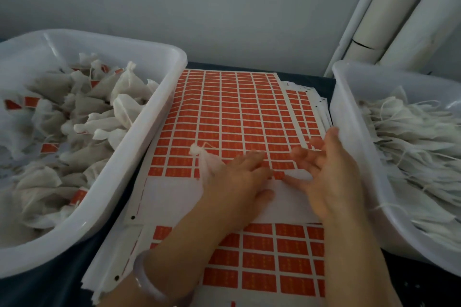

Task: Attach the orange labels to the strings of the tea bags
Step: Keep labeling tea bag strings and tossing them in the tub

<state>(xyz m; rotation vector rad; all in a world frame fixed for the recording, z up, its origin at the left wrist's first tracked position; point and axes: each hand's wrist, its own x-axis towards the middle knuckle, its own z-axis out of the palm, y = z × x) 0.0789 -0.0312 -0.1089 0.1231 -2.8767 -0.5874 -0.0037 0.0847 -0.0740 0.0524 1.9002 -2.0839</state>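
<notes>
A sheet of orange labels (237,112) lies on the table between two bins; its near rows are peeled to bare white backing (174,194). My left hand (237,182) rests on that sheet with its fingers stretched forward. A white tea bag (205,161) sticks out from under its outer edge, and the knotted top and string (208,144) lie over the labels. My right hand (329,172) is beside it, fingers spread and blurred, with the thumb touching the sheet at the nearest row of labels. It holds nothing that I can see.
A white bin (149,132) on the left holds several tea bags with orange labels. A white bin (349,157) on the right holds flat tea bags with loose strings. More label sheets (274,257) lie underneath, towards me. White pipes (399,20) stand at the back right.
</notes>
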